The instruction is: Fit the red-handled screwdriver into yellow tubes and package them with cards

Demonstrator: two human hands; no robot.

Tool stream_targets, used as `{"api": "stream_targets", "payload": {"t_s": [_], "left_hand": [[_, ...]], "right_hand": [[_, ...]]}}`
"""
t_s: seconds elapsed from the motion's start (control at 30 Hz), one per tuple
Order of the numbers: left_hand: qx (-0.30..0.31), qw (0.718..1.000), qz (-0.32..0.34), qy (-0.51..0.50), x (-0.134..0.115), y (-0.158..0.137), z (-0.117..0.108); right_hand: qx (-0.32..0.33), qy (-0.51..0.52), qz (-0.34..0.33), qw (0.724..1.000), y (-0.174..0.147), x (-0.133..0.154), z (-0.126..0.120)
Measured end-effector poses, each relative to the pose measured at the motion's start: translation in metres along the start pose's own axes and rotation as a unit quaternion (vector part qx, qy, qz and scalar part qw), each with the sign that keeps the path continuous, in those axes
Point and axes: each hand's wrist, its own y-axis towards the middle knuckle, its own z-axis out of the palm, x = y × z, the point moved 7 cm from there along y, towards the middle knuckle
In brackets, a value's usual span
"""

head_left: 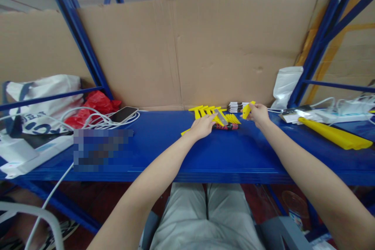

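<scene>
My left hand [202, 126] is closed at the fingertips on a yellow piece with a grey flat strip [222, 117], perhaps a scraper; its fingers partly hide it. To the right, my right hand [259, 113] pinches a small flat yellow piece [247, 111] just above the table. Several yellow T-shaped pieces [200, 111] lie side by side behind my left hand. A row of yellow pieces [233, 119] rests between the hands, next to red-and-black items [231, 126]. Behind them is a stack of white-and-black pieces [235, 106].
The blue table [164, 148] backs onto a cardboard panel [216, 50]. On the left are a phone [125, 114], white cables, a red bag [99, 103] and a power strip [43, 156]. A yellow bag [334, 134] and a white pouch [287, 86] lie right.
</scene>
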Motion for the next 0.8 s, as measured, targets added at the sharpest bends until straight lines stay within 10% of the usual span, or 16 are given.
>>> {"api": "stream_targets", "payload": {"t_s": [0.27, 0.8], "left_hand": [[-0.002, 1.000, 0.004, -0.021, -0.002, -0.001, -0.001], [0.002, 0.997, 0.004, -0.076, -0.012, -0.003, 0.000]], "right_hand": [[0.184, 0.142, 0.107, 0.967, -0.028, 0.004, 0.035], [0.167, -0.073, -0.039, 0.982, -0.046, 0.012, 0.054]]}}
